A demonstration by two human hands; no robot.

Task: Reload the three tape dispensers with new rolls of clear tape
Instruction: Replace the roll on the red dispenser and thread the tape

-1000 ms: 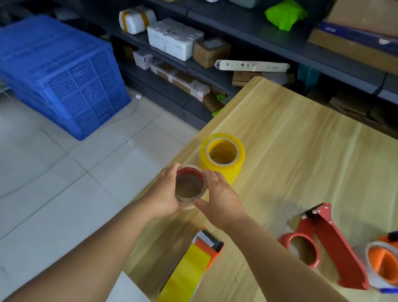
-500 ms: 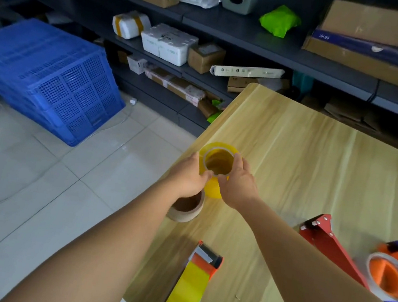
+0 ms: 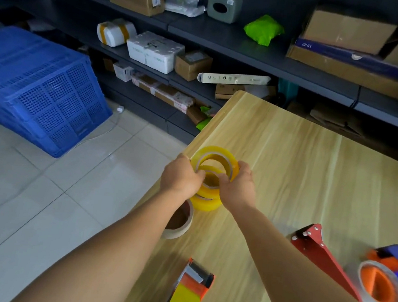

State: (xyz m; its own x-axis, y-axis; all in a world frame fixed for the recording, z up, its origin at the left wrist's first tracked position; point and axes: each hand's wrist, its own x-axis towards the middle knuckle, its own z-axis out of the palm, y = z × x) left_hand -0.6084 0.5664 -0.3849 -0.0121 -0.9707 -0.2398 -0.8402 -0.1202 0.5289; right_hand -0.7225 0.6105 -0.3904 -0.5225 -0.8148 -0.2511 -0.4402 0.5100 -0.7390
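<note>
At the table's (image 3: 315,164) near-left edge, we now grip the top yellowish tape roll (image 3: 217,156) with our left hand (image 3: 181,180) and right hand (image 3: 237,185), fingers curled round it, lifting it off the stack (image 3: 205,202); the spent core (image 3: 177,220) we held a second ago lies beside it, so a fresh roll is in hand.

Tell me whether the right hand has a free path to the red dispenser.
Probably yes: the red dispenser lies on bare table beside that forearm, but the right hand now grips a yellowish tape roll.
</note>
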